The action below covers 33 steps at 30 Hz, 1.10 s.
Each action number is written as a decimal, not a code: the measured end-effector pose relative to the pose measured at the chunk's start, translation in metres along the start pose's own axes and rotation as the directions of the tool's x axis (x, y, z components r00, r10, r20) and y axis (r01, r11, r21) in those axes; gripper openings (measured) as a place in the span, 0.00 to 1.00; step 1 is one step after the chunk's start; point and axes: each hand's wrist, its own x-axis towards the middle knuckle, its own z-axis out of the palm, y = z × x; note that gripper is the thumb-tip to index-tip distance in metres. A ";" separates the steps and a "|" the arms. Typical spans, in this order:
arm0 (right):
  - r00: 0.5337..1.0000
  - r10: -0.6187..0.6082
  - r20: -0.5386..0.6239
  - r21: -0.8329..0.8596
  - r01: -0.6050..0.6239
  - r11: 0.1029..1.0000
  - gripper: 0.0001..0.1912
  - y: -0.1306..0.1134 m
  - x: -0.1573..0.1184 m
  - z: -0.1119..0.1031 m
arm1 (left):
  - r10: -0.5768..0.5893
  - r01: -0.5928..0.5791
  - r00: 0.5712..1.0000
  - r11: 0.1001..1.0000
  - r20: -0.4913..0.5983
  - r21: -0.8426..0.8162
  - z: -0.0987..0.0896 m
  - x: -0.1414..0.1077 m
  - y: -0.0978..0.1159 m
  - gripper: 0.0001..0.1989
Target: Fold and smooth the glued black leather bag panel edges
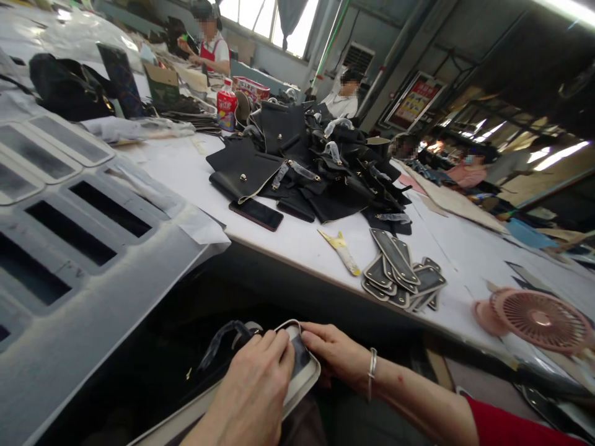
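Low in front of me, below the table edge, is a long dark bag panel with cream edging (303,385). My left hand (263,371) lies across it with fingers curled over its upper side. At the panel's far corner, my right hand (332,348) pinches the rim, thumb and index finger along the edge; its other fingers are hidden underneath. Beside the left hand a plastic-wrapped strap (218,342) and a small gold fitting (188,373) show against dark material, whose outline is lost in shadow.
A heap of black bag pieces (320,167) covers the white table (297,248). Near its front edge lie a phone (256,214), a yellow-and-white tool (341,253), several black straps with pale edging (400,272) and a pink fan (539,317). Framed panels (60,155) stand left. Other people sit beyond.
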 end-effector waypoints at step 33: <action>0.939 -0.181 0.293 -0.421 0.297 0.857 0.31 -0.033 0.099 0.006 | -0.745 0.630 0.650 0.639 -0.152 -0.441 -0.012 -0.088 -0.021 0.20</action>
